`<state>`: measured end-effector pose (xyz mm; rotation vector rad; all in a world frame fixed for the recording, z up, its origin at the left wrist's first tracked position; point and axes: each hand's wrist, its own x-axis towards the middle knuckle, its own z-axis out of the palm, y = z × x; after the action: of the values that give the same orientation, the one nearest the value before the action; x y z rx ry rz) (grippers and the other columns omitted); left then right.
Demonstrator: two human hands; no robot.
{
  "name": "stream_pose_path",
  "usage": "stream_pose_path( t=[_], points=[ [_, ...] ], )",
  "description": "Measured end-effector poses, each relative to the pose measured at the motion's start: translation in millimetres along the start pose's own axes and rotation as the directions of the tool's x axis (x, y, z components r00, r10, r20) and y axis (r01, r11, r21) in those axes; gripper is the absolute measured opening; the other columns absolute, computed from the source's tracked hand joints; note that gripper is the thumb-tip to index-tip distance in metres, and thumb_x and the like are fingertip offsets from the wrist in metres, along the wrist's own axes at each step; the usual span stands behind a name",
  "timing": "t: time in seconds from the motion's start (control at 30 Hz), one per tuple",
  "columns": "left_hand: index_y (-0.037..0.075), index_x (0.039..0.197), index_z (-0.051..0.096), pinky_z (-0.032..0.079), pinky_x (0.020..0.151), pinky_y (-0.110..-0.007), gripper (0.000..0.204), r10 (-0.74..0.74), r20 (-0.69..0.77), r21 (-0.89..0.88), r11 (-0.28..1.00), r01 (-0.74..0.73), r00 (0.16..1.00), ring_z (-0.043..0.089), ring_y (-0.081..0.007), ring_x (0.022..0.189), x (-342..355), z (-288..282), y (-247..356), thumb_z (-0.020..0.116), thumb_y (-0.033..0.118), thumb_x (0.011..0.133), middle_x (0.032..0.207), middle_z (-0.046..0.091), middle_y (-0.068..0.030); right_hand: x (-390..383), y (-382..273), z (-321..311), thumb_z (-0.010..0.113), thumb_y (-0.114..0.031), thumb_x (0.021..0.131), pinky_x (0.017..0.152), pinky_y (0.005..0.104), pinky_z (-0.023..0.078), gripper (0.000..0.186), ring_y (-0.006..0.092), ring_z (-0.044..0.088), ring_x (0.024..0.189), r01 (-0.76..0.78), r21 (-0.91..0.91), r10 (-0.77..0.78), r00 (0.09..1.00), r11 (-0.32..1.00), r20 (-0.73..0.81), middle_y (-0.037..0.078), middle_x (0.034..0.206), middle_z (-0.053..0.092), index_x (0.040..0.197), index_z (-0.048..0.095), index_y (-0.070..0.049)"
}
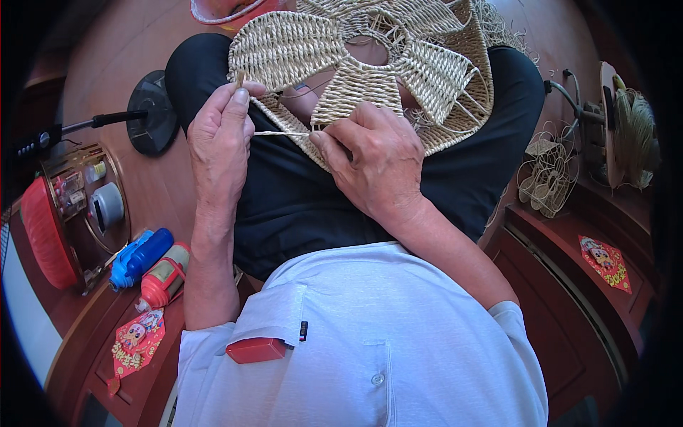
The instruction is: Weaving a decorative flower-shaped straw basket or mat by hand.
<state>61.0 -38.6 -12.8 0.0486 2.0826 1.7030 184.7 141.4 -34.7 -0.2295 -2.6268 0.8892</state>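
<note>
A woven straw piece (359,89) with petal-like panels around a round hole lies over my lap. It rests on or in a larger woven straw basket (478,85). A twisted straw cord (281,133) runs taut between my hands, just below the left and bottom panels. My left hand (220,139) is closed, its thumb and fingers pinching the cord's end, which sticks up beside the left panel. My right hand (377,156) is closed at the lower edge of the bottom panel, thumb and forefinger where the cord meets it. Its other fingertips are hidden.
A red bucket (228,11) stands beyond my left knee. To the left are a black round stand base (151,114), a glass-shelf trolley (107,203) and blue and red bottles (142,256). At right, a wire frame (549,174) and a bundle of pale fibres (634,132).
</note>
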Motion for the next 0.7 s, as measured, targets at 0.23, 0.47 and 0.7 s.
stream_pose_path(
  t=[0.23,0.47,0.7],
  points=[
    [0.003,0.146,0.07,0.038,0.049,-0.019,0.04,0.018,0.057,-0.02,1.0,-0.017,0.998,0.044,0.0001,0.056,-3,5,6,0.06,0.032,0.121,0.077,0.054,0.0063,4,-2,6,0.087,-0.026,0.087,0.079,0.0463,0.052,0.016,0.0288,0.066,0.083,-0.013,-0.075,0.011,1.0,0.997,-0.016,0.005,0.082,0.063,0.081,0.08,-0.012],
    [0.007,0.164,0.058,0.051,0.061,-0.02,0.049,0.285,-0.016,0.362,0.895,-0.26,0.958,0.059,-0.0016,0.073,-57,20,13,0.062,0.005,0.115,0.108,0.076,-0.0027,3,0,13,0.085,-0.023,0.085,0.079,0.0471,0.05,0.017,0.0294,0.064,0.086,-0.002,-0.054,-0.002,0.998,0.999,-0.07,0.005,0.082,0.062,0.077,0.076,-0.012],
    [0.007,0.169,0.05,0.063,0.079,-0.034,0.064,0.454,0.216,0.628,0.614,-0.479,0.864,0.075,-0.0155,0.086,-59,41,-15,0.061,-0.005,0.106,0.119,0.082,-0.0143,1,1,13,0.086,-0.024,0.085,0.079,0.0473,0.049,0.018,0.0296,0.065,0.087,-0.002,-0.052,-0.001,0.999,0.999,-0.049,0.005,0.084,0.062,0.077,0.075,-0.012]
  ],
)
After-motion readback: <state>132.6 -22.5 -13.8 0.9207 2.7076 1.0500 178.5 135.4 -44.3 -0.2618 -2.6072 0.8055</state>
